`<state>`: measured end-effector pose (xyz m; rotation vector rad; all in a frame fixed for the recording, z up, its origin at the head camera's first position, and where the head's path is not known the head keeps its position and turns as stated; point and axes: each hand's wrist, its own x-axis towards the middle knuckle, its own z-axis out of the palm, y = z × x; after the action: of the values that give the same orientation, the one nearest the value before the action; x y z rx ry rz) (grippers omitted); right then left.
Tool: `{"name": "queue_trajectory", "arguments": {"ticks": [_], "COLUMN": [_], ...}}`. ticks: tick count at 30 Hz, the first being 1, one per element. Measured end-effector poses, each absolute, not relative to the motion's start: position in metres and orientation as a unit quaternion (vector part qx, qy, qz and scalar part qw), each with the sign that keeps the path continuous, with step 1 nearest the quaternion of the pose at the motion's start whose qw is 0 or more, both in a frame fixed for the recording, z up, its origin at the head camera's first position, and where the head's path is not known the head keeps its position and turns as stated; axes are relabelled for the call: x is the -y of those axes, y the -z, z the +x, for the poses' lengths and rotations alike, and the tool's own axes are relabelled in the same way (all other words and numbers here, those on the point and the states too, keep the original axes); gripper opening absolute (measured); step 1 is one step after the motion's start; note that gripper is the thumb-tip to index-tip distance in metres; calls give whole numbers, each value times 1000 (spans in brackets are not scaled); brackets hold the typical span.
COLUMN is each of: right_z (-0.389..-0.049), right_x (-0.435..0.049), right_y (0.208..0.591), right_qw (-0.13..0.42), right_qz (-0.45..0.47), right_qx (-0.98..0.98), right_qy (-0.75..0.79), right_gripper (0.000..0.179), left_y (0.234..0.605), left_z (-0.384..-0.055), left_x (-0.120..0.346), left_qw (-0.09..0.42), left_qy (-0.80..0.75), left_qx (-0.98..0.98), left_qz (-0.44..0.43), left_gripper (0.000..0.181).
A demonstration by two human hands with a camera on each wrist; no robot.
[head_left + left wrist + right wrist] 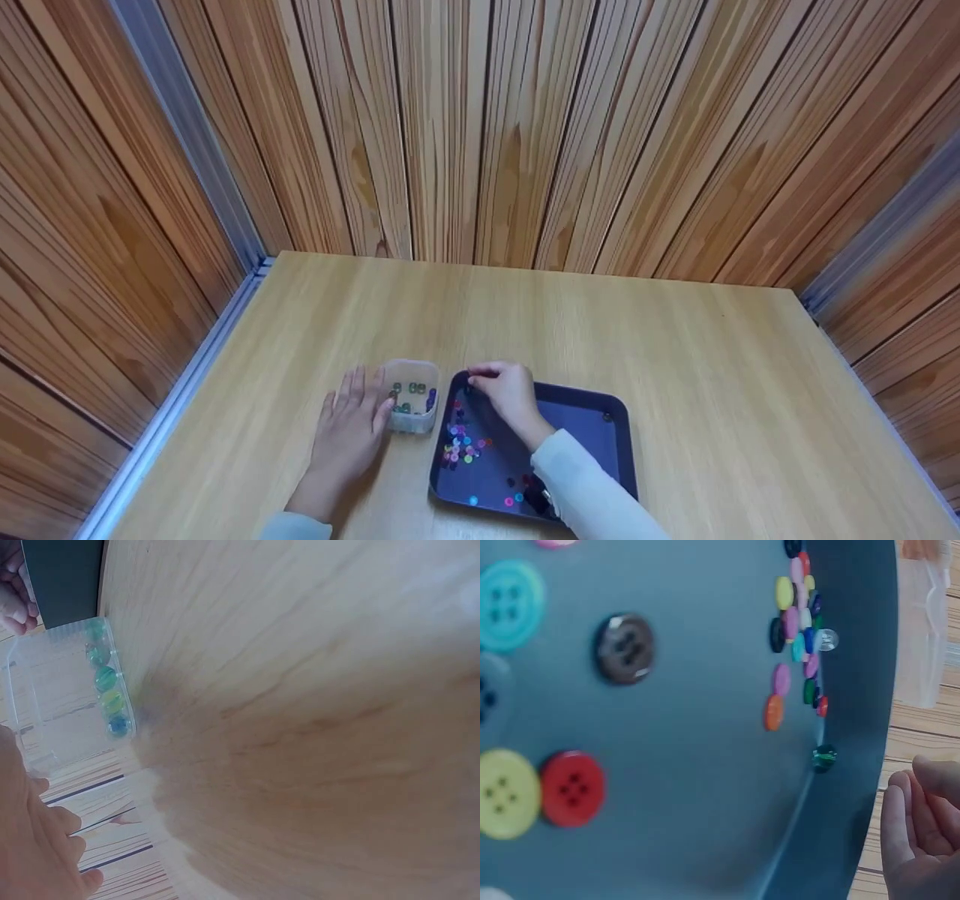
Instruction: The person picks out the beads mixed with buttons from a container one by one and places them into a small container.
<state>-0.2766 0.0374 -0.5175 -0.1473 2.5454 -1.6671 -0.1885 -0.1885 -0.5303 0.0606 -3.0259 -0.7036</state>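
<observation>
My left hand (349,424) lies with its fingers spread along the left side of a clear plastic box (411,427), fingertips at the rim. Inside the box are several glass marbles, among them a green one (106,678) and a blue one (118,726). My right hand (510,394) is over the far left corner of a dark tray (577,412), thumb and index finger close together but slightly apart. Nothing shows between those fingers in the right wrist view. A green marble (825,758) and a clear marble (827,640) rest at the tray's side.
Colourful buttons (459,448) cluster along the tray's left side. Others, including a red button (573,788) and a brown button (625,649), lie nearer the front. Another marble (607,416) is at the tray's right side. Wood-patterned walls (517,150) enclose the wooden table (735,405).
</observation>
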Motion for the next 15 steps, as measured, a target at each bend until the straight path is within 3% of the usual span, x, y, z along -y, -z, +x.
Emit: {"name": "queue_trajectory", "arguments": {"ticks": [15], "right_z": [-277], "right_x": [-48], "right_y": [529], "right_qw": [64], "right_qz": [-50], "right_qx": [-845], "right_qy": [528], "right_gripper": [15], "left_y": [529], "left_z": [-187], "left_x": [189], "left_qw": [16], "left_qy": [227], "left_qx": [974], "left_qz": [20], "left_gripper": [59]}}
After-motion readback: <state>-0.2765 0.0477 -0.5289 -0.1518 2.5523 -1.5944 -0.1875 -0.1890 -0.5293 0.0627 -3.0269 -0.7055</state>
